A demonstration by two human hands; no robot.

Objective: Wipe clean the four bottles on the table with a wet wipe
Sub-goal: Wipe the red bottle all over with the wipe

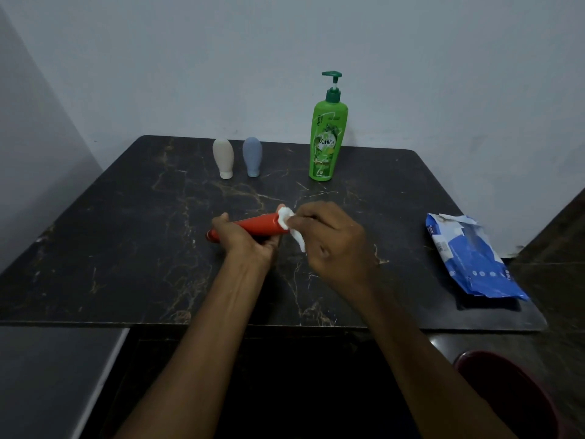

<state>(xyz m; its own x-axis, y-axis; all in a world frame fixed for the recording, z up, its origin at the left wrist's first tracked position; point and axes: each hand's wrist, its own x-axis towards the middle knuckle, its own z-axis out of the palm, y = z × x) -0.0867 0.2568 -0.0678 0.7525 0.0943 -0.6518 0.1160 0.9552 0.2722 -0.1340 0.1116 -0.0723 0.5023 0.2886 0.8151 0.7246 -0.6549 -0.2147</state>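
My left hand (243, 240) grips a red bottle (259, 225) lying sideways just above the middle of the dark marble table (126, 248). My right hand (332, 245) pinches a white wet wipe (286, 218) against the bottle's right end; a tail of the wipe hangs below. At the back stand a cream bottle (223, 157) and a grey-blue bottle (252, 156), both upside down on their caps. To their right stands a tall green pump bottle (326, 144).
A blue and white wet wipe pack (468, 258) lies open near the table's right edge. A dark red round object (506, 394) sits on the floor at the lower right. The walls close in behind and to the left.
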